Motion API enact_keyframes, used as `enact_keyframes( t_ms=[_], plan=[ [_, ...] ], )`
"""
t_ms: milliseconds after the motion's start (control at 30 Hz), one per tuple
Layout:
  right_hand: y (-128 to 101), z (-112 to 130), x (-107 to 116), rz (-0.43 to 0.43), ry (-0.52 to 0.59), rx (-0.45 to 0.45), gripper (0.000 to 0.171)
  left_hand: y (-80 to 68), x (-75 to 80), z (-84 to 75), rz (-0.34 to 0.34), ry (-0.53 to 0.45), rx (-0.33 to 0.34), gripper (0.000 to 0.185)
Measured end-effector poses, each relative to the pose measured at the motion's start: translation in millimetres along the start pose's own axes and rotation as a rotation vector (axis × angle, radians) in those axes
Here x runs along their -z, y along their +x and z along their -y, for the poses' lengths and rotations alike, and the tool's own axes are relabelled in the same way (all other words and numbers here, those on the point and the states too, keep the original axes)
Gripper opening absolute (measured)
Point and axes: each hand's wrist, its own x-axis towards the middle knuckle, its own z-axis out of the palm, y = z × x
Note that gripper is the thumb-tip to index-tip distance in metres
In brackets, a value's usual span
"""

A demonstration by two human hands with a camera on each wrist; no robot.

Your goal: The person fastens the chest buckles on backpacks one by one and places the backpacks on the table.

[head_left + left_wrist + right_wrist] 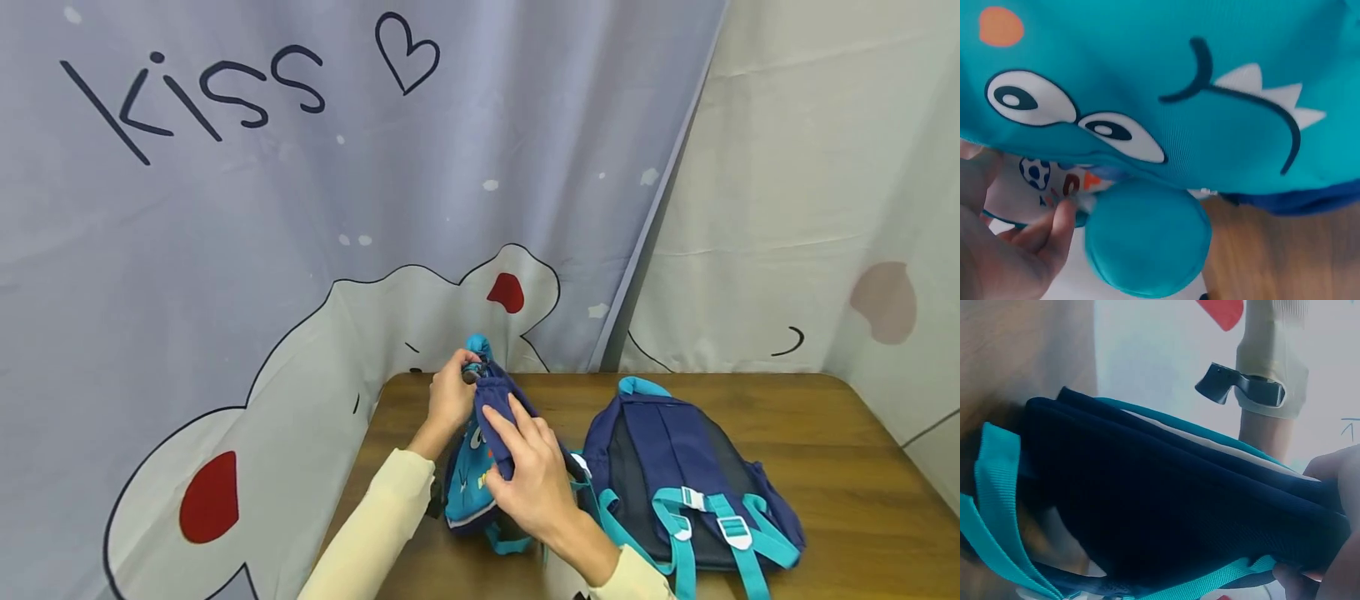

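A small teal and navy backpack (467, 487) stands on the wooden table (840, 483), held between both hands. My left hand (451, 393) pinches its top by the dark zipper piece, just under the teal loop (477, 344). My right hand (531, 477) grips the navy side panel, fingers laid across it. The left wrist view is filled by the bag's teal cartoon face (1210, 81) with eyes and white teeth, my left fingers (1038, 247) curled below it. In the right wrist view the navy fabric (1166, 506) and a teal strap (996, 487) show, with my right fingertips (1335, 472) at the edge.
A second navy backpack (667, 454) lies flat to the right, its teal straps (731, 525) facing up, almost touching the first bag. A printed curtain (225, 250) hangs behind and to the left of the table. Bare wood stretches to the right.
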Motion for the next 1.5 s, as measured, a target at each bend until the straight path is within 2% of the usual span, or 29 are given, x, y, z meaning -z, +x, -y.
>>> enact_keyframes(
  t_ms=[133, 233, 333, 467, 533, 700, 833, 933, 1000, 1067, 1200, 1300, 1400, 1500],
  plan=[
    [2, 6, 3, -0.014, 0.003, 0.04, 0.076, 1.6, 6.9, 1.0, 0.054, -0.078, -0.004, 0.038],
    [6, 9, 6, -0.059, 0.019, 0.081, 0.07, 5.2, 10.4, 2.5, 0.079, -0.161, -0.039, 0.042],
    [9, 11, 6, -0.078, 0.011, 0.132, 0.068, 8.0, 12.8, 7.5, 0.104, -0.307, -0.097, 0.041],
    [6, 13, -1, -0.054, -0.034, 0.185, 0.073, 4.5, 13.1, 20.6, 0.167, -0.488, -0.15, 0.042],
    [0, 13, -8, -0.037, -0.049, 0.196, 0.077, 0.9, 11.2, 28.4, 0.206, -0.556, -0.144, 0.048],
    [-10, 16, -23, -0.022, -0.044, 0.187, 0.08, -6.2, 11.4, 38.4, 0.277, -0.712, -0.034, 0.059],
    [-12, 19, -31, -0.028, -0.044, 0.18, 0.08, -3.8, 18.6, 41.0, 0.288, -0.644, 0.071, 0.059],
    [-14, 21, -36, -0.022, -0.062, 0.185, 0.081, -0.8, 27.4, 44.3, 0.33, -0.574, 0.198, 0.052],
    [-16, 22, -40, 0.005, -0.08, 0.191, 0.083, 0.2, 35.5, 45.9, 0.36, -0.567, 0.283, 0.049],
    [-18, 24, -43, 0.057, -0.104, 0.202, 0.086, 1.8, 42.9, 49.0, 0.387, -0.57, 0.334, 0.049],
    [-21, 28, -48, 0.217, -0.146, 0.244, 0.095, 5.8, 55.3, 54.1, 0.438, -0.542, 0.351, 0.037],
    [-24, 28, -50, 0.326, -0.178, 0.285, 0.096, 8.2, 59.0, 57.3, 0.496, -0.509, 0.355, 0.042],
    [-28, 26, -49, 0.393, -0.208, 0.321, 0.09, 7.6, 58.7, 62.9, 0.516, -0.381, 0.328, 0.053],
    [-32, 20, -48, 0.43, -0.209, 0.318, 0.08, 5.4, 57.4, 75.0, 0.513, -0.206, 0.287, 0.06]
  ],
)
